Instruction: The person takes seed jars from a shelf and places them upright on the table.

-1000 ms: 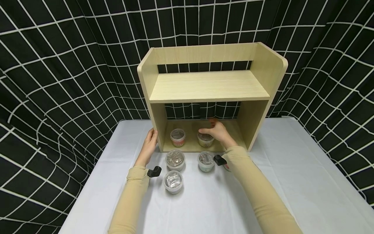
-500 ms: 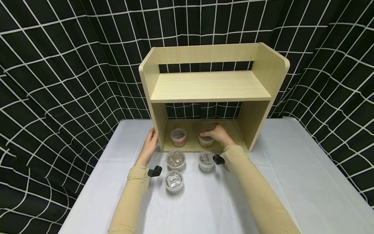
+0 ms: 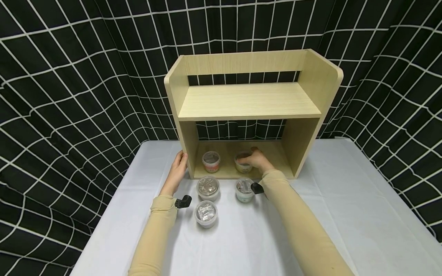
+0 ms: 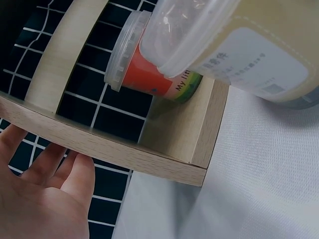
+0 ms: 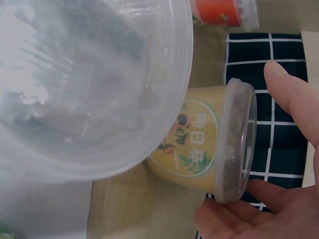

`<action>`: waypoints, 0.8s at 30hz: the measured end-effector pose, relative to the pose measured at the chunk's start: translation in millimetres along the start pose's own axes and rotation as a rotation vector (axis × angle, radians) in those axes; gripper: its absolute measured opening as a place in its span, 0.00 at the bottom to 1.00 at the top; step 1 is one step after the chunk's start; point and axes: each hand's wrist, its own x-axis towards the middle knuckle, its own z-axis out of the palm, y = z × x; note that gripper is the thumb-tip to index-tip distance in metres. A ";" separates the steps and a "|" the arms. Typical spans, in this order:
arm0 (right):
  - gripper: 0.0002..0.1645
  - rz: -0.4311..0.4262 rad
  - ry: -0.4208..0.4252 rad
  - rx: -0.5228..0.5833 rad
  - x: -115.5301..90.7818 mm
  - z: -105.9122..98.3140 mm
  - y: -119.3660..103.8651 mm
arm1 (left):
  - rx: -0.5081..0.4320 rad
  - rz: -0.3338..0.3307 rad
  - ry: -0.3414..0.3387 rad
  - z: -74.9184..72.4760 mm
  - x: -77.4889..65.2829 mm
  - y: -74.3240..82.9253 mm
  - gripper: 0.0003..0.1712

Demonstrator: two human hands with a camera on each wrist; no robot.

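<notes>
Inside the lower compartment of the wooden shelf (image 3: 250,117), my right hand (image 3: 259,161) is at a lidded plastic tub with a yellow label (image 3: 243,168). In the right wrist view, its fingers lie close along the lid (image 5: 237,144), while the thumb (image 5: 286,89) stands apart from the lid's other side. The tub stands upright on the bottom board. A red-labelled tub (image 3: 211,161) stands to its left. My left hand (image 3: 176,168) rests at the outer left side panel of the shelf, its fingers (image 4: 79,181) along the panel's outside in the left wrist view.
On the white-covered table (image 3: 241,241), in front of the shelf, stand clear-lidded tubs: a left one (image 3: 208,188), a nearer one (image 3: 206,214) and a green-tinted one (image 3: 244,190). The upper board (image 3: 248,101) lies above the right hand. Black gridded cloth (image 3: 86,96) surrounds the table.
My right hand has come down from above the yellow-labelled tub to its lid and side. The left hand has stayed at the shelf's side panel.
</notes>
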 end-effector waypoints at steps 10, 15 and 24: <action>0.58 0.005 0.004 -0.052 6.8 3.5 3.7 | 0.001 -0.006 0.005 -0.1 0.3 -0.2 0.27; 0.62 0.002 -0.009 -0.069 8.3 4.5 4.2 | -0.004 -0.005 0.008 -2.4 5.7 -10.8 0.29; 0.50 -0.052 0.007 -0.059 3.2 6.4 7.9 | 0.001 0.005 0.012 -4.4 8.5 -18.2 0.29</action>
